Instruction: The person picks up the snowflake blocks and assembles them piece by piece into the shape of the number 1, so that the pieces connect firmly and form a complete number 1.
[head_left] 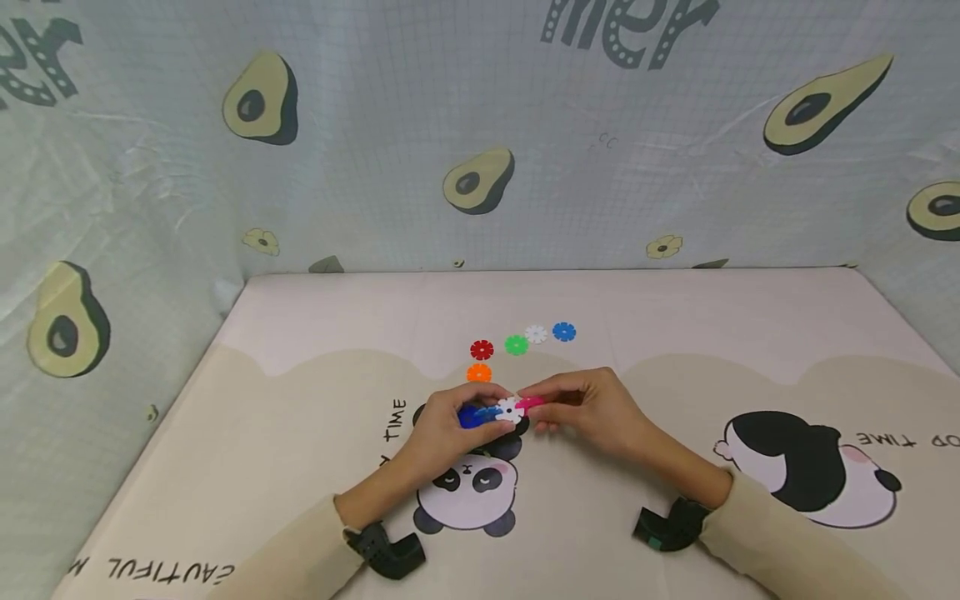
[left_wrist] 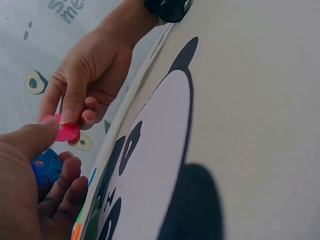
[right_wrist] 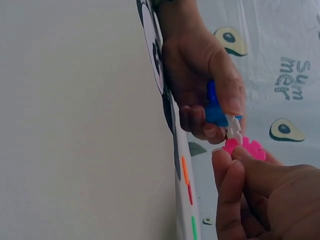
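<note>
Both hands meet over the printed panda on the tablecloth, around a small chain of notched plastic discs. My left hand (head_left: 438,429) grips its blue discs (head_left: 472,416), a darker one and a lighter one, between thumb and fingers. A white disc (head_left: 510,409) sits edge-on between blue and pink in the right wrist view. From the other side, my right hand (head_left: 596,410) pinches a pink disc (right_wrist: 254,149) by thumb and fingertips. The pink disc's notched edge meets the white disc (right_wrist: 233,131). Fingers partly cover the blue discs (left_wrist: 47,167) in the left wrist view.
Beyond the hands, loose discs lie flat on the tablecloth (head_left: 300,467): orange (head_left: 479,372), red (head_left: 482,350), green (head_left: 516,345), white (head_left: 536,334) and blue (head_left: 564,332). An avocado-print curtain (head_left: 375,192) rises behind the table's far edge and along its sides.
</note>
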